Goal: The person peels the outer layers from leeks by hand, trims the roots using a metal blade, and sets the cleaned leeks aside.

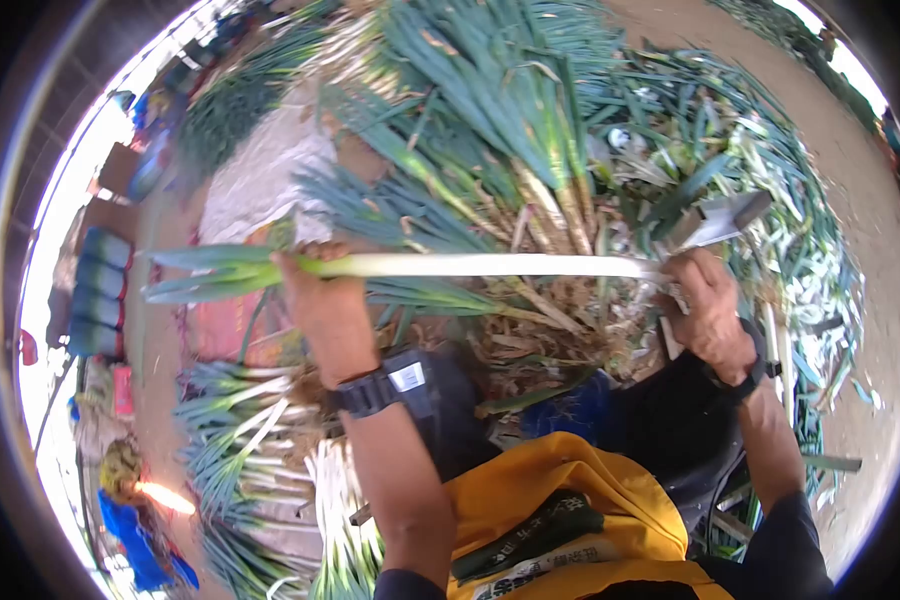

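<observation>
A long green onion lies level across the head view, its white stalk to the right and green leaves to the left. My left hand is closed around it where white turns to green. At the root end, my right hand has its fingers curled in a grip. A tool with a broad metal blade juts up and right from that hand; its handle is mostly hidden by the fingers. Behind the stalk lean untrimmed green onions with brown, dry bases.
Stripped leaves lie heaped at the right. Cleaned green onions are laid in rows at lower left, beside a bundle of white stalks. Root scraps cover the ground before my knees. A white sack is spread at upper left.
</observation>
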Tool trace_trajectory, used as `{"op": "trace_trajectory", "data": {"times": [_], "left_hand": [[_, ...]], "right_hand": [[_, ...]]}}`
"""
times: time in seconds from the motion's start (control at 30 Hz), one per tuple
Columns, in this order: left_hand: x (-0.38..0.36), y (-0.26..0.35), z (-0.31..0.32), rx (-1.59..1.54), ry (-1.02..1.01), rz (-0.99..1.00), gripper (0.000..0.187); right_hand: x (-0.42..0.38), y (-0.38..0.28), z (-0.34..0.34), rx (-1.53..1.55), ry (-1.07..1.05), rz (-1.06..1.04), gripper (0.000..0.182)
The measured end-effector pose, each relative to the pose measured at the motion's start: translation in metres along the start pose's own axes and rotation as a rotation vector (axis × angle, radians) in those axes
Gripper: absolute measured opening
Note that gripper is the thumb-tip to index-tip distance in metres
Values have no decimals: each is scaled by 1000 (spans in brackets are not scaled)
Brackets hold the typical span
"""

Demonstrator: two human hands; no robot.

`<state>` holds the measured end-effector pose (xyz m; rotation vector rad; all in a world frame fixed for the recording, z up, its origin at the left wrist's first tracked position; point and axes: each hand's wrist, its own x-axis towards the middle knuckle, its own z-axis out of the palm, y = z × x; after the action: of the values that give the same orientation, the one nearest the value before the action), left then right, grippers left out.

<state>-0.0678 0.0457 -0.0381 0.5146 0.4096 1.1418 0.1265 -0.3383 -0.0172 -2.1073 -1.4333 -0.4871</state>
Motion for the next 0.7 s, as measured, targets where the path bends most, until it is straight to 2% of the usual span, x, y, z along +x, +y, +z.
{"op": "trace_trajectory", "data": {"times": [0.07, 0.13, 0.17, 0.27, 0.4, 0.47, 0.5, 0.57, 0.6, 0.7], "left_hand": [[-13, -6, 11, -62, -48, -53, 38], [-29, -4, 29, 207, 2, 110, 37], [-26, -6, 27, 198, -5, 98, 37], [-14, -8, 17, 181, 22, 49, 38], [-10, -4, 20, -174, 94, -196, 49], [-18, -4, 27, -220, 58, -223, 55], [-19, -5, 33, -212, 61, -190, 55], [-20, -6, 45, -144, 195, -243, 60], [-18, -2, 46, -142, 199, -218, 60], [-17, -11, 40, -104, 215, -320, 63]], "right_hand": [[1, 0, 2, -7, 7, -11, 37], [-1, 6, 3, 25, -38, -11, 36], [-1, 6, 3, 26, -38, -15, 33], [-1, 11, 2, 53, -80, -33, 30], [-4, 15, 3, 14, -35, -65, 30], [-5, 17, 2, 7, -38, -63, 29], [-7, 18, 2, -3, -43, -50, 29], [-6, 17, 0, -39, -77, -49, 24], [-7, 21, 2, -19, -101, -58, 22], [-12, 27, 2, -1, -149, -20, 20]]}}
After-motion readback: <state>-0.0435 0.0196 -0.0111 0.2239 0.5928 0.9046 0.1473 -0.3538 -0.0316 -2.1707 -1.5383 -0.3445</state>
